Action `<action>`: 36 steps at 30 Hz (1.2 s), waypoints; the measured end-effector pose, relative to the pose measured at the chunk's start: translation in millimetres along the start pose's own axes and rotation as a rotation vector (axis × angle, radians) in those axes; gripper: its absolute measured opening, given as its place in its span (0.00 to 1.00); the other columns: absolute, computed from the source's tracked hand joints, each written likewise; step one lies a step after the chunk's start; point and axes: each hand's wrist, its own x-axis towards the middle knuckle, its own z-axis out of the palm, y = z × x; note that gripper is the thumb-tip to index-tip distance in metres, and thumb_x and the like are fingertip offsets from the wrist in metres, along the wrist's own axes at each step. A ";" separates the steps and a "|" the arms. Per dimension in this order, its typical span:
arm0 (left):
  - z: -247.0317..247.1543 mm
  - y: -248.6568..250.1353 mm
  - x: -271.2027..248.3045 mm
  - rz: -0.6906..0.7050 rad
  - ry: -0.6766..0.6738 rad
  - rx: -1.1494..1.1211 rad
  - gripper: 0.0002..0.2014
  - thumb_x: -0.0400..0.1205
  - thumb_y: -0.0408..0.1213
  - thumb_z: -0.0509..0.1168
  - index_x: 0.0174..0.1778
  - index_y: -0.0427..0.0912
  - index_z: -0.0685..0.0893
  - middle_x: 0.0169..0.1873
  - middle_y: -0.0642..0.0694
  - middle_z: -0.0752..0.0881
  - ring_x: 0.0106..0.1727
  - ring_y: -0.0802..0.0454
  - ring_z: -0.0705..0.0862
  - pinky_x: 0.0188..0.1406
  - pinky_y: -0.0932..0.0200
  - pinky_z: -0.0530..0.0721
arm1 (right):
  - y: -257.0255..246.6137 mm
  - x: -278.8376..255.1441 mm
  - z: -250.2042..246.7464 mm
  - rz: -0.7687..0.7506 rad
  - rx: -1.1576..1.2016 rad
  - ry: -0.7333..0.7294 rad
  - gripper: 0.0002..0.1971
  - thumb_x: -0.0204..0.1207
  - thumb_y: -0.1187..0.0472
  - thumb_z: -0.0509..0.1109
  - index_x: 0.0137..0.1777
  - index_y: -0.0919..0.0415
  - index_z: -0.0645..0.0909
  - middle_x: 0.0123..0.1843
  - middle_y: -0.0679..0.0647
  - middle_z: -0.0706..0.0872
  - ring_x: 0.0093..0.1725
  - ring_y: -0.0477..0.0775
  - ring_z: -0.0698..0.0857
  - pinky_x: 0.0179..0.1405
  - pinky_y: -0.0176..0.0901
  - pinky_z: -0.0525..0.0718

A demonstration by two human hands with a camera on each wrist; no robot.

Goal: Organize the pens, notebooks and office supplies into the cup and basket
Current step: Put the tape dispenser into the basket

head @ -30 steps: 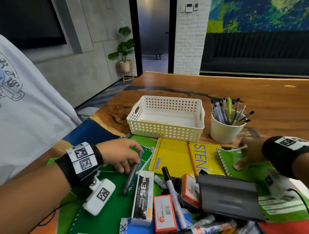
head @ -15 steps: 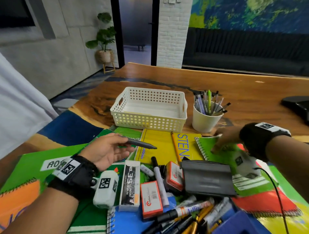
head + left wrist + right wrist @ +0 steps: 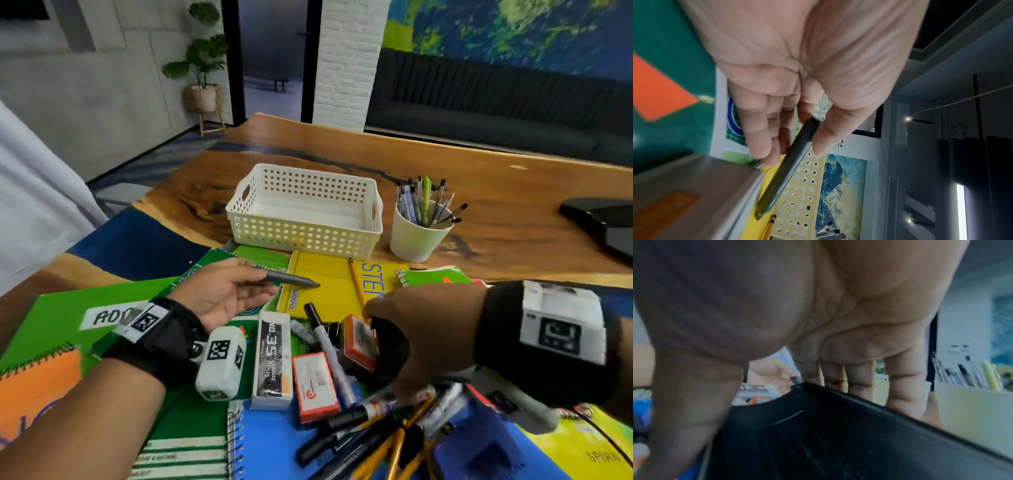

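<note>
Two hands busy: my left hand (image 3: 222,294) pinches a grey pen (image 3: 291,278) between thumb and fingertips, its long axis pointing away from my palm, tip toward my right. Beyond that tip and further right stands the cup (image 3: 416,240) — already bristling with pens. My right hand (image 3: 418,329) is nearer the cup, but its fingers curl over a black case (image 3: 838,434) (thumb down one side), so the pen likely travels tip-first, then upright.

Head view bright, wide-angle bending at edges; wrist views dimmer, motion-blurred, close surfaces unfocused.
</note>
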 end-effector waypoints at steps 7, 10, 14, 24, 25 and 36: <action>-0.1 2.5 -1.8 -0.029 -0.045 -0.029 0.18 0.86 0.34 0.62 0.70 0.28 0.80 0.62 0.30 0.88 0.65 0.37 0.87 0.62 0.47 0.88 | 19.2 -0.3 -29.7 0.052 0.066 0.193 0.34 0.64 0.32 0.75 0.68 0.41 0.72 0.50 0.41 0.87 0.43 0.46 0.84 0.51 0.46 0.87; -2.2 4.0 -3.6 -0.032 -0.087 -0.057 0.18 0.87 0.36 0.60 0.71 0.31 0.80 0.64 0.31 0.87 0.67 0.38 0.86 0.70 0.43 0.82 | 37.1 2.6 -59.1 0.051 0.269 0.348 0.32 0.65 0.35 0.73 0.71 0.31 0.70 0.49 0.37 0.86 0.46 0.44 0.86 0.53 0.42 0.83; -0.8 4.5 -6.7 0.011 -0.110 -0.093 0.19 0.87 0.37 0.61 0.74 0.36 0.79 0.66 0.33 0.86 0.68 0.36 0.85 0.70 0.41 0.82 | 48.6 29.7 -79.7 -0.013 0.815 0.535 0.15 0.70 0.47 0.76 0.55 0.49 0.83 0.47 0.55 0.89 0.50 0.61 0.91 0.49 0.55 0.91; 4.3 1.3 -5.2 0.032 -0.201 -0.308 0.27 0.87 0.53 0.55 0.80 0.44 0.73 0.73 0.30 0.79 0.70 0.32 0.83 0.66 0.43 0.83 | -12.3 115.7 -62.3 -0.213 1.620 0.528 0.20 0.64 0.56 0.85 0.47 0.51 0.77 0.47 0.59 0.83 0.49 0.59 0.82 0.50 0.56 0.80; 3.7 1.7 -4.6 0.037 -0.193 -0.335 0.27 0.87 0.52 0.57 0.80 0.44 0.74 0.71 0.30 0.81 0.65 0.34 0.86 0.60 0.46 0.87 | -12.9 118.8 -59.9 -0.189 1.607 0.509 0.22 0.61 0.56 0.86 0.47 0.52 0.76 0.47 0.60 0.82 0.48 0.60 0.80 0.49 0.55 0.76; -3.0 -3.2 3.3 0.202 -0.134 -0.304 0.29 0.78 0.35 0.70 0.77 0.40 0.77 0.71 0.35 0.82 0.65 0.39 0.82 0.60 0.48 0.83 | -18.2 110.4 -67.7 -0.015 0.454 0.547 0.57 0.60 0.52 0.87 0.85 0.49 0.55 0.78 0.56 0.70 0.72 0.60 0.77 0.68 0.53 0.82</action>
